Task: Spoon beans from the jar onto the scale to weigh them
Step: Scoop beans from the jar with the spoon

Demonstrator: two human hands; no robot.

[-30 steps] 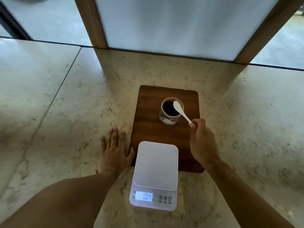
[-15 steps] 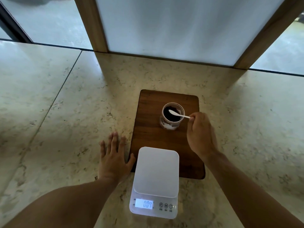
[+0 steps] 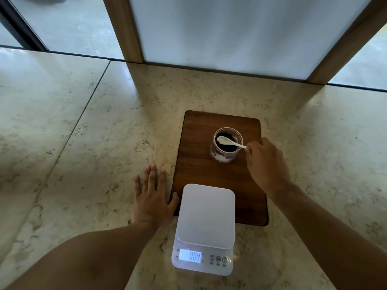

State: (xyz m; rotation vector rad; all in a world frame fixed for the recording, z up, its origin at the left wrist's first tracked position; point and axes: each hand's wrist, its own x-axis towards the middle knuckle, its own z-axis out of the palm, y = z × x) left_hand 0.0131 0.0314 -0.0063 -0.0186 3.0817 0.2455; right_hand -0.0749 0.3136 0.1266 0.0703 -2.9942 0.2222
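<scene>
A clear glass jar [image 3: 222, 156] of dark beans stands open on a wooden board [image 3: 201, 164]. My right hand [image 3: 266, 164] pinches the handle of a white spoon [image 3: 227, 141], whose bowl lies over the jar's mouth, above the beans. A white digital scale [image 3: 206, 216] sits in front of the board, overlapping its near edge; its platform is bare and the display [image 3: 190, 255] reads 004. My left hand [image 3: 151, 197] rests flat on the counter with fingers spread, the thumb touching the board's left edge beside the scale.
The marble counter [image 3: 83, 143] runs wide on both sides, with a seam line on the left. A frosted panel in a wooden frame [image 3: 125, 30] rises behind the board, with glass panes to either side.
My right hand has moved up beside the jar and laid the spoon flatter, swinging its bowl across the jar's mouth to the left. The left hand and scale have stayed put.
</scene>
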